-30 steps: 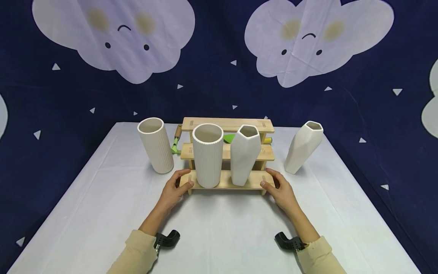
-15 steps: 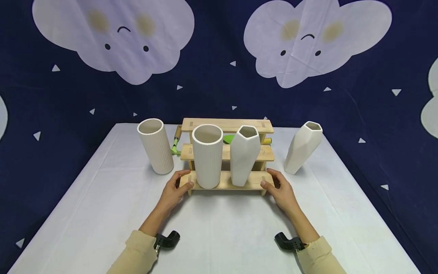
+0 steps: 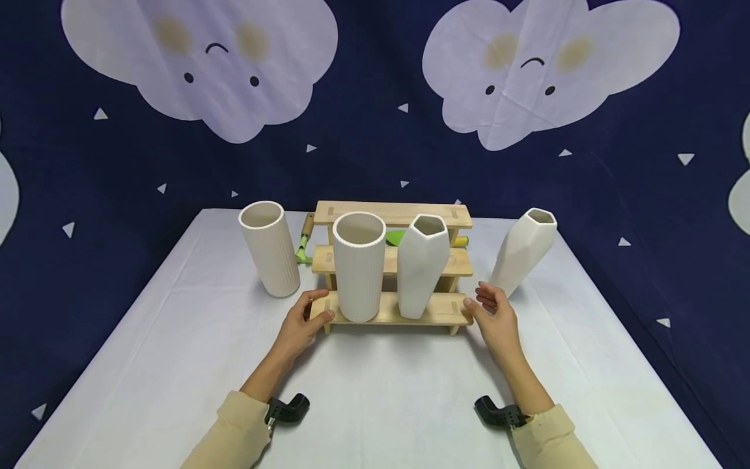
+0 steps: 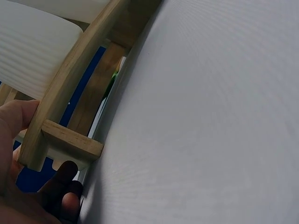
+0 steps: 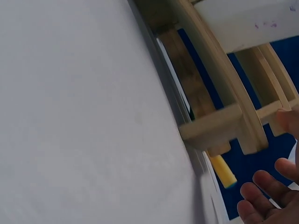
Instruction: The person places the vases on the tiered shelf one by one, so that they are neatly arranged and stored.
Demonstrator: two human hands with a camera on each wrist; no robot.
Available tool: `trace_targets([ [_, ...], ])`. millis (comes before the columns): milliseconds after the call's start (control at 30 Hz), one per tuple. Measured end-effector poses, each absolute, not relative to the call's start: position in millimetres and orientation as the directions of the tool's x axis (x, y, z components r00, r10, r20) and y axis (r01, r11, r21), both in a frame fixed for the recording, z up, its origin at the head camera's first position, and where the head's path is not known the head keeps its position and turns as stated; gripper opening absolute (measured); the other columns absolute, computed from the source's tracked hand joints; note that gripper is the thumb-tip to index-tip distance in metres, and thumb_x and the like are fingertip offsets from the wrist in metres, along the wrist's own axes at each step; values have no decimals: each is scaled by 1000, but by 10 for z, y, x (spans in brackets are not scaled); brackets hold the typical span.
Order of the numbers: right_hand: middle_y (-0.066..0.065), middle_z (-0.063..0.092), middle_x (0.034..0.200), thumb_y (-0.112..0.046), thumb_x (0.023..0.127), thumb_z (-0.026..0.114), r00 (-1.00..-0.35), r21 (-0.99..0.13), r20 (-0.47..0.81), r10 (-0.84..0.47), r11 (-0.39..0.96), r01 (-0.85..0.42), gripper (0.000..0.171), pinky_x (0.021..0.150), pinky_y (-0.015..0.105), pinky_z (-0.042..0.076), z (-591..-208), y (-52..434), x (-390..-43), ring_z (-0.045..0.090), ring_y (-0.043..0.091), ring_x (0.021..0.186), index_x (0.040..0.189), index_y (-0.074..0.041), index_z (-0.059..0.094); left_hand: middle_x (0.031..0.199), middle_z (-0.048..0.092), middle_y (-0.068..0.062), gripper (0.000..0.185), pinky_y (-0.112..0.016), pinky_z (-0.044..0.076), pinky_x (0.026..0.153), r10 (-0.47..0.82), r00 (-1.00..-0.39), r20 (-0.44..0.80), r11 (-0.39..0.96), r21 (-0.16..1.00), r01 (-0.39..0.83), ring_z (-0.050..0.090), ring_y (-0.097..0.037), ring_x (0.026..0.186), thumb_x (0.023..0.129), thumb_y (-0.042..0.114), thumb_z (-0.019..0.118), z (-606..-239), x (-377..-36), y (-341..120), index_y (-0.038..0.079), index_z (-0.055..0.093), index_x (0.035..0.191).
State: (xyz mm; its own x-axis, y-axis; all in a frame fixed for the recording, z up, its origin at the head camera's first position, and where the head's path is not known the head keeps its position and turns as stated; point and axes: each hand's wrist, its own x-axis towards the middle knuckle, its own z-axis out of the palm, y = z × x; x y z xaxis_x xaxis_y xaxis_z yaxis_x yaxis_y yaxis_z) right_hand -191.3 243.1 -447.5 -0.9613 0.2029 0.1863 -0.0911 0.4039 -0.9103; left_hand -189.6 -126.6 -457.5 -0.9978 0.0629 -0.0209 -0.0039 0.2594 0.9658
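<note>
A three-step wooden plant stand [image 3: 436,314] stands at the table's middle. Its lowest step carries a white ribbed vase [image 3: 359,280] on the left and a white faceted vase [image 3: 418,277] on the right. My left hand [image 3: 297,329] grips the left end of that step, the thumb on top in the left wrist view and other fingers around the end. Off the right end, my right hand [image 3: 498,324] holds nothing, its fingers loosely bent and spread. In the right wrist view, the fingers [image 5: 268,186] show beside the step's end.
Another ribbed vase [image 3: 271,254] stands left of the stand, and another faceted vase [image 3: 523,251] is just beyond my right hand. Behind the stand lie a green hand tool [image 3: 305,241] with a wooden handle, a green piece [image 3: 395,237] and a yellow-ended one [image 3: 461,241].
My right hand has let go of the stand's right end and moved slightly right and up. My left hand keeps its grip; the stand and vases stay in place.
</note>
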Motion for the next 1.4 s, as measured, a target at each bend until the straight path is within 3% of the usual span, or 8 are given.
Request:
trace_targets([
  [367,19,52,129,-25,89,65,-938,-916,184,293,396,-56,58,105,41,35,-4349,2540,-1933,48,28,117,136,-1,42,123,55,-18,49,-22,43,81,75,-996,-56,249,968,-36,49,-12,97,89,13,63,-4343,-1810,-1218,8,45,135],
  [467,18,54,128,-25,88,66,-928,-911,198,317,409,-55,57,104,40,36,-4336,2587,-1945,49,26,115,135,-1,43,124,55,-17,49,-22,43,82,74,-996,-46,246,969,-26,49,-12,99,90,15,64,-4405,-1827,-1222,10,46,135],
  [900,13,56,121,-21,87,66,-894,-888,236,380,459,-40,50,93,22,40,-4245,2767,-1976,51,16,104,131,-3,49,127,54,-14,50,-24,43,84,67,-997,-34,244,970,-17,50,-14,103,89,22,65,-4561,-1879,-1249,17,45,135],
  [1400,6,58,110,-22,86,67,-874,-875,243,421,485,-9,44,78,4,36,-4174,2934,-1948,47,-10,85,124,-2,54,120,55,-20,48,-20,44,78,85,-996,-34,253,967,-11,50,-10,95,90,13,62,-4250,-1740,-1218,5,45,134],
])
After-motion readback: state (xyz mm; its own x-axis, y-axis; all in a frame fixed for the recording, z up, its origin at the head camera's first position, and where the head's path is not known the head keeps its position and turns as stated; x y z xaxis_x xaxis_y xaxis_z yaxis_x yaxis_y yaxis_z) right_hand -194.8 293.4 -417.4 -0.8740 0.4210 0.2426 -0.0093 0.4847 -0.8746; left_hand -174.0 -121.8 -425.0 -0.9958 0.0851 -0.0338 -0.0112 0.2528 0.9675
